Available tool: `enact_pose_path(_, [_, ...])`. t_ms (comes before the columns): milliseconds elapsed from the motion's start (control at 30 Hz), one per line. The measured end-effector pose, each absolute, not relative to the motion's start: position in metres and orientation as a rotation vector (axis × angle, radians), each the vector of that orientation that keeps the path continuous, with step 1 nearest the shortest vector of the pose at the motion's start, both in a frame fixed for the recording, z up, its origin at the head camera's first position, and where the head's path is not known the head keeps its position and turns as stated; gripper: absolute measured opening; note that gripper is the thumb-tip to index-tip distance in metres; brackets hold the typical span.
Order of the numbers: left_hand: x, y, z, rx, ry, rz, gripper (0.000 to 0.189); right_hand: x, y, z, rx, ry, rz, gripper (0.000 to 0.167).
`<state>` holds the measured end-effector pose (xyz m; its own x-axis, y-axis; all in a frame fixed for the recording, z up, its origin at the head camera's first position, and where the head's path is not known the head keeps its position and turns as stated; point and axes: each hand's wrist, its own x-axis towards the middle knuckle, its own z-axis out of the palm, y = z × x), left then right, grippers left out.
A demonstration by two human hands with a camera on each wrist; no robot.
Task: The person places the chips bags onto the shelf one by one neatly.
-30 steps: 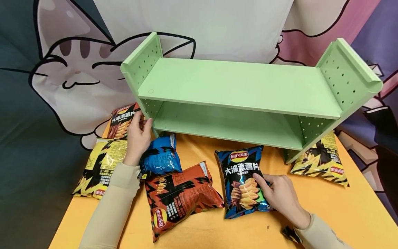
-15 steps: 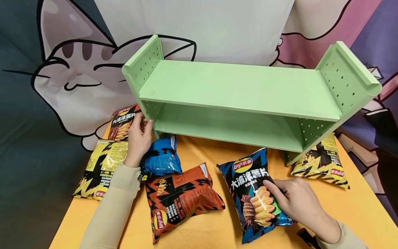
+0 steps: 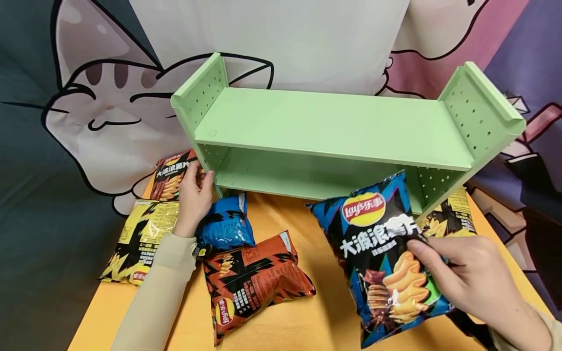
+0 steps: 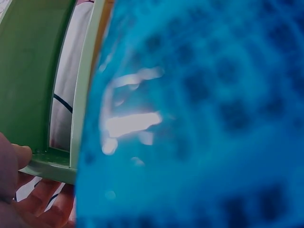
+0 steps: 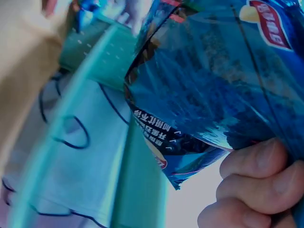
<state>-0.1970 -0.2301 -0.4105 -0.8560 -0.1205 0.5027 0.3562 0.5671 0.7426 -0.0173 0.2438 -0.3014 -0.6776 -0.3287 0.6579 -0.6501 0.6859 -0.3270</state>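
Note:
My right hand [image 3: 478, 273] grips a black-and-blue bag of potato chips [image 3: 377, 263] by its right edge, thumb across the printed front. The bag is tilted and raised in front of the right end of a green shelf [image 3: 333, 126]. In the right wrist view, curled fingers [image 5: 256, 164] press the back of the bag [image 5: 199, 85]. My left hand [image 3: 195, 197] holds the shelf's left side panel, its thumb [image 4: 21, 154] on one side and fingers behind the edge. Below that hand lies a blue chip bag [image 3: 226, 224], which fills much of the left wrist view.
An orange-red chip bag [image 3: 259, 285] lies on the yellow-orange tablecloth [image 3: 281, 326] in front of the shelf. To the left are a yellow bag [image 3: 145, 239] and a red bag [image 3: 171, 180]. Another yellow bag [image 3: 456, 214] lies by the shelf's right end. A printed curtain [image 3: 110, 146] hangs behind.
My right hand has lifted the black-and-blue chip bag off the table, moving it right and closer to the head camera. My left hand has stayed on the shelf's side panel.

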Motion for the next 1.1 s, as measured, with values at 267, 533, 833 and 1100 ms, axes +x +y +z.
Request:
enact_pose_path(267, [-0.198, -0.231, -0.411, -0.185, -2.293, -1.256, 0.034, -0.042, 0.264, -0.259, 0.622, -2.253, 0.701, 0.044])
enact_pose_path(533, [-0.198, -0.232, -0.412, -0.193, -2.296, -1.254, 0.034, -0.091, 0.274, -0.215, 0.344, -2.287, 0.601, 0.035])
enact_pose_path(833, [-0.138, -0.252, -0.376, -0.131, -2.331, -1.121, 0.035, -0.124, 0.27, -0.195, 0.436, -2.261, 0.329, 0.063])
enact_pose_path(1100, [-0.139, -0.25, -0.376, -0.135, -2.327, -1.13, 0.034, -0.148, 0.257, -0.191, 0.219, -2.46, 0.226, 0.066])
